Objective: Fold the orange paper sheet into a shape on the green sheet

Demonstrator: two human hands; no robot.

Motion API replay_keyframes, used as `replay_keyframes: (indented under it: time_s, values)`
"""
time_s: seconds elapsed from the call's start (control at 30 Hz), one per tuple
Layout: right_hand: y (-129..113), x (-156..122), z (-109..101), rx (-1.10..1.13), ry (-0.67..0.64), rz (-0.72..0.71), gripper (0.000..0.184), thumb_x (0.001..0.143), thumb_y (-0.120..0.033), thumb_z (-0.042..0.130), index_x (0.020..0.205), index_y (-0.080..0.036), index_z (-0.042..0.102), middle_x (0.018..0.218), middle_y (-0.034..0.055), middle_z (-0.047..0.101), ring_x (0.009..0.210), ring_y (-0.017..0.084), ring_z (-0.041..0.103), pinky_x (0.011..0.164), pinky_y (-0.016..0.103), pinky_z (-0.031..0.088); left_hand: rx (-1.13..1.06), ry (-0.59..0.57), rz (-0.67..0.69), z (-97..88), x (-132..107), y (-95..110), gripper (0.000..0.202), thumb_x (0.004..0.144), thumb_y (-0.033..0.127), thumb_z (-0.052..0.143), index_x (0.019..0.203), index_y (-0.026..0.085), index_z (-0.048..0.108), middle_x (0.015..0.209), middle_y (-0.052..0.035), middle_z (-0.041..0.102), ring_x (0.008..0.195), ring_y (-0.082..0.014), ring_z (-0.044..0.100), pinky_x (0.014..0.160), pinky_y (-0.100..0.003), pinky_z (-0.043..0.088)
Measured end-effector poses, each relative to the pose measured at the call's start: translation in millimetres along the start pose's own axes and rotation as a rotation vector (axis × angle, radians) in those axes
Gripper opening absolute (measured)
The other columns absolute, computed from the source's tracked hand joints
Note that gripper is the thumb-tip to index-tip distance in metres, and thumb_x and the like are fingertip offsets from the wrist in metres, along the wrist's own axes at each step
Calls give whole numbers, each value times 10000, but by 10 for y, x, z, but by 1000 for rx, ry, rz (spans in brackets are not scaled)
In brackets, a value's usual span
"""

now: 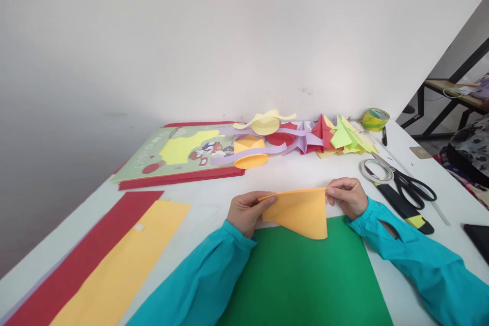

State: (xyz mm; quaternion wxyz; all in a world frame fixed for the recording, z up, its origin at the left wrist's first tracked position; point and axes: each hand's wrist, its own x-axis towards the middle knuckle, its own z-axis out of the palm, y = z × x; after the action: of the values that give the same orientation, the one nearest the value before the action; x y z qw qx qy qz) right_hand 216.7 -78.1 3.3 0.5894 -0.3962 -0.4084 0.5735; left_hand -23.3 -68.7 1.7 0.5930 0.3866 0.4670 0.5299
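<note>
A folded piece of orange-yellow paper (301,211) is held up between my two hands, its fold running along the top and its lower edge curved. My left hand (248,210) pinches its upper left corner between thumb and fingers. At the upper right corner, my right hand (348,196) pinches it the same way. Below the paper lies a large green sheet (305,275), partly covered by my left sleeve.
Red (87,249) and yellow strips (126,260) lie left. Behind are a picture pad (153,145), paper rolls with ribbons (250,155) and folded paper shapes (324,135). Scissors (412,186), a black-yellow cutter (405,209), a white tape roll (376,170) and yellow-green tape (375,119) lie right.
</note>
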Motion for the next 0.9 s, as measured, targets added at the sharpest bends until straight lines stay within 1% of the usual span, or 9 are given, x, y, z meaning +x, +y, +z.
replay_keyframes:
  time_s: [0.4, 0.57, 0.73, 0.9]
  values:
    - [-42, -6, 19, 33, -15, 20, 220, 500, -344, 885, 577, -195, 742, 522, 31, 680, 389, 119, 550, 381, 235, 460, 7, 3, -12, 3, -5, 8, 400, 410, 424, 913, 672, 164, 759, 676, -56, 737, 640, -199, 687, 616, -282, 579]
    - [-39, 2, 12, 55, -33, 29, 211, 520, -336, 876, 577, -191, 734, 537, 33, 684, 402, 121, 563, 389, 233, 466, -24, 5, -11, 9, -9, 2, 363, 417, 389, 917, 659, 170, 757, 661, -47, 734, 625, -186, 682, 606, -267, 570]
    - [-35, 6, -2, 76, -39, 41, 203, 530, -324, 868, 576, -186, 726, 549, 31, 688, 406, 119, 568, 396, 231, 473, -18, -3, -14, 6, -5, -4, 366, 419, 396, 915, 658, 169, 756, 662, -46, 734, 624, -185, 681, 605, -268, 568]
    - [-33, 10, -32, 122, -6, 54, 221, 552, -344, 858, 587, -178, 716, 540, 28, 683, 400, 119, 570, 382, 222, 473, -12, 5, -13, 0, 0, -1, 368, 427, 395, 913, 670, 167, 757, 667, -45, 735, 631, -190, 683, 619, -277, 571]
